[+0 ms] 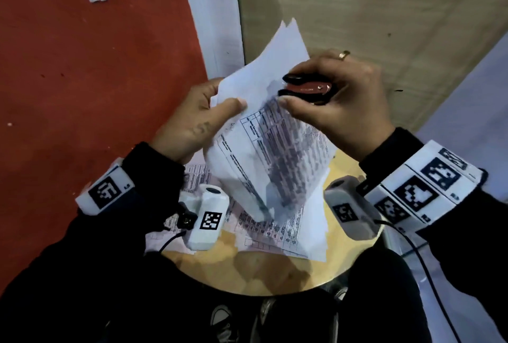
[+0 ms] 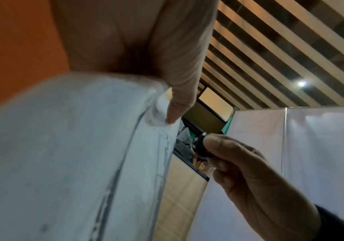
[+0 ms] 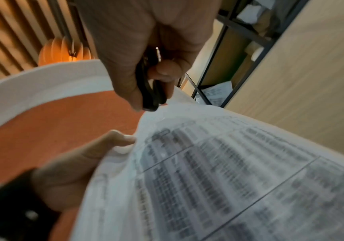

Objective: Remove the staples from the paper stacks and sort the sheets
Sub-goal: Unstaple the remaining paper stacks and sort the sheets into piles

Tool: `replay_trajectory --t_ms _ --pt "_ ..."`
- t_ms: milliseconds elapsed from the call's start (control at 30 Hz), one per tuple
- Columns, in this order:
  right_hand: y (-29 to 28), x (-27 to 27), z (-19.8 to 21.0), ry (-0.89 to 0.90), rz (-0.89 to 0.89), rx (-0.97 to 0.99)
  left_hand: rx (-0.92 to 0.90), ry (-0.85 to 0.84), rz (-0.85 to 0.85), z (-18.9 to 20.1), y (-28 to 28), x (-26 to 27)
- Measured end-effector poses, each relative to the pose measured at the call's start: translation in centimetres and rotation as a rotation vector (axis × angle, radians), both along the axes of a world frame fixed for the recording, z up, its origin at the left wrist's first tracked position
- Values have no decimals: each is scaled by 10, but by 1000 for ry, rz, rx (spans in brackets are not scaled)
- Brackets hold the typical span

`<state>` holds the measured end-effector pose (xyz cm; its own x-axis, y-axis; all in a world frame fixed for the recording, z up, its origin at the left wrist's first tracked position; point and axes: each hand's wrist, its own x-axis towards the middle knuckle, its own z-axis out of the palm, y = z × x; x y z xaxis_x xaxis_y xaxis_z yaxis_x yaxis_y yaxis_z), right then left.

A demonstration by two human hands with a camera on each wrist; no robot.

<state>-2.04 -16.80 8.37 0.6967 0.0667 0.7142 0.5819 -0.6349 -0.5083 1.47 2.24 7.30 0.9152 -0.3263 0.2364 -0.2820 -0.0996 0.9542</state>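
Fingertips first: our left hand (image 1: 192, 120) pinches the upper corner of the paper stack (image 1: 264, 155), thumb pressed flat on the printed face and the other fingers curled behind it, so the sheets hang in the air above the round table (image 1: 275, 274) instead of lying on it. We judge that the pinch sits close to the stapled corner to keep that corner stiff. The staple itself is too small and blurred for us to find.

Our right hand (image 1: 341, 103) is clamped round the staple remover (image 1: 308, 90), thumb under one black grip and the other fingers curled over the top, with the red body between them. The tool's tip touches the top edge of the stack, just beside our left thumb. Whether its claws are spread or squeezed together we cannot tell.

Below the stack, loose printed sheets (image 1: 275, 230) lie spread on the table, probably ones already freed and waiting to be sorted. Holding the stack raised and tilted toward us gives the tool a clear line to the corner, and in our judgement the removal step is still in hand.
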Motion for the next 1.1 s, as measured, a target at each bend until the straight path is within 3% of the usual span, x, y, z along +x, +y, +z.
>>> replay_trajectory --t_ms 167,333,533,767,933,1000,1100 --pt "-16 10 -11 87 -120 -148 166 -64 -35 7 11 6" --pt "-19 14 -8 150 -11 -240 285 -163 -64 12 13 11" --pt "-20 21 4 307 85 -327 310 -159 -122 16 21 12" --pt "-14 16 6 286 120 -225 339 -311 46 16 20 17" --pt "-8 7 9 289 163 -210 715 -538 195 17 6 11" --pt "-7 7 7 264 148 -200 777 -509 176 18 1 11" --pt "-4 6 2 149 127 -164 587 -319 47 18 -1 11"
